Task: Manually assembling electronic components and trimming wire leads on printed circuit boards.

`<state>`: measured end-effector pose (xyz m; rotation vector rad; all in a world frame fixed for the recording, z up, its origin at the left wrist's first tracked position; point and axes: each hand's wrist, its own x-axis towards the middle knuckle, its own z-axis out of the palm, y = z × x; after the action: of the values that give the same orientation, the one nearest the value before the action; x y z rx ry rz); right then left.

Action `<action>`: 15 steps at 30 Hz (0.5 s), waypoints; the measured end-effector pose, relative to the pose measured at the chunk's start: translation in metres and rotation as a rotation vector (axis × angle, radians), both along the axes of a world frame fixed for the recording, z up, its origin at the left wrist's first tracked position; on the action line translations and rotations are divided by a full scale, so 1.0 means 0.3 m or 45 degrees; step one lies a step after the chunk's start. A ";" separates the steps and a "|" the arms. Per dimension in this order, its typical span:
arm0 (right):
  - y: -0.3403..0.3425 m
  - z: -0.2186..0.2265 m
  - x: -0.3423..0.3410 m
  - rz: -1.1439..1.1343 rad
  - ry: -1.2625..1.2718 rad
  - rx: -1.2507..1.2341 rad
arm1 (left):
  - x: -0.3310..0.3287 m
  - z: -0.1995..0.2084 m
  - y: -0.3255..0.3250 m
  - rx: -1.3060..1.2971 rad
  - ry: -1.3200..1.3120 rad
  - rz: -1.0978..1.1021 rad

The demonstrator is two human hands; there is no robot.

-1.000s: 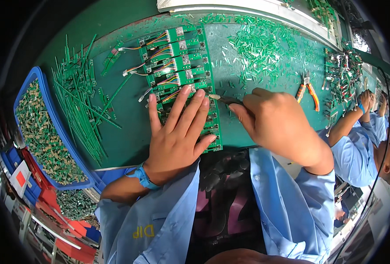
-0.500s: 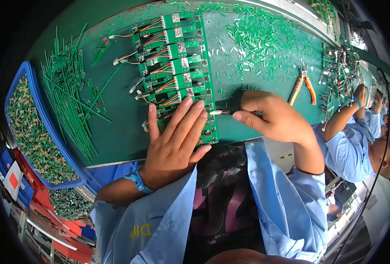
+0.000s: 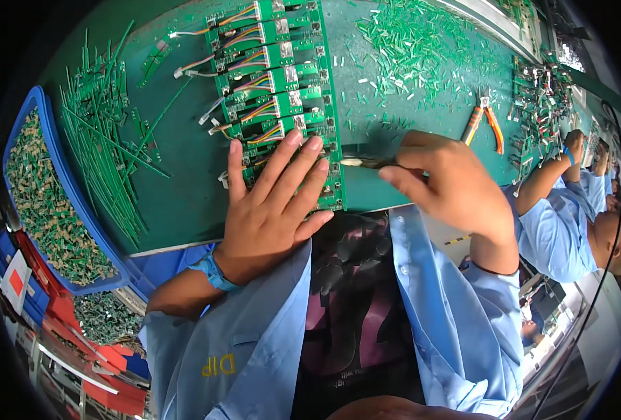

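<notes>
My left hand (image 3: 272, 203) lies flat, fingers spread, on the near end of a green panel of circuit boards (image 3: 279, 84) with coloured wire leads. My right hand (image 3: 450, 185) is closed on a thin dark tool (image 3: 366, 162) whose pale tip points left at the panel's right edge, just beside my left fingertips. A blue wrist strap (image 3: 212, 271) sits on my left wrist. Both sleeves are light blue.
Green board strips (image 3: 107, 147) lie left of the panel. A blue bin (image 3: 44, 203) of small parts stands at the far left. Cut green offcuts (image 3: 415, 42) are scattered beyond my right hand, with orange-handled pliers (image 3: 484, 120). A co-worker's arm (image 3: 555, 182) works at the right.
The panel and bench have shifted down and nearer in view. My right hand has drawn slightly right, with the tool tip now at the panel's edge. My left hand stays flat on the panel.
</notes>
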<state>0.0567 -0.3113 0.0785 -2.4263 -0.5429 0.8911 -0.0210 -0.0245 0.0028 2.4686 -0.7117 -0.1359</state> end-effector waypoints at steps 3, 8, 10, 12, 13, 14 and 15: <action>-0.027 -0.034 -0.028 -0.019 0.150 0.135 | -0.029 -0.011 -0.004 -0.076 -0.014 0.032; -0.029 -0.064 -0.097 -0.070 0.333 0.214 | -0.058 -0.043 0.005 -0.229 -0.130 -0.013; -0.017 -0.071 -0.102 -0.059 0.355 0.165 | -0.059 -0.048 -0.001 -0.262 -0.147 0.024; -0.001 -0.068 -0.113 -0.052 0.363 0.145 | -0.061 -0.053 -0.004 -0.274 -0.158 0.043; 0.012 -0.051 -0.130 -0.037 0.277 0.069 | -0.062 -0.056 -0.005 -0.269 -0.160 0.044; 0.027 -0.025 -0.152 -0.021 0.191 -0.007 | -0.064 -0.058 -0.005 -0.264 -0.162 0.047; 0.043 0.000 -0.174 -0.006 0.105 -0.084 | -0.066 -0.059 -0.006 -0.260 -0.164 0.049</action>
<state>0.0045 -0.2984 0.0784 -2.4357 -0.4844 1.0173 -0.0409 -0.0261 -0.0149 2.3085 -0.6944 0.1067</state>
